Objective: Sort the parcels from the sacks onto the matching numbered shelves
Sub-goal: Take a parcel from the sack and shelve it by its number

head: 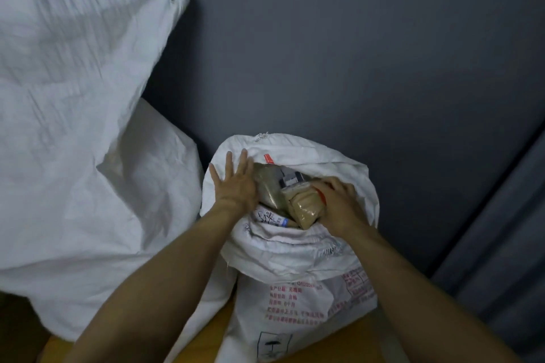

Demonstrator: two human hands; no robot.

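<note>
An open white woven sack (298, 262) with red print stands in front of me, its mouth rolled down. Inside lie several parcels: a tan taped parcel (305, 203), a darker brown one (267, 186), a grey one (290, 178) and a white labelled one (269, 216). My right hand (339, 200) reaches into the sack's mouth and grips the tan parcel at its right side. My left hand (236, 183) lies with straight, spread fingers against the sack's left rim and the brown parcel.
Two large full white sacks (67, 91) are stacked at the left, against a dark grey wall (354, 38). A grey curtain or panel (501, 244) runs down the right. The sacks stand on a yellow-orange surface (218, 327).
</note>
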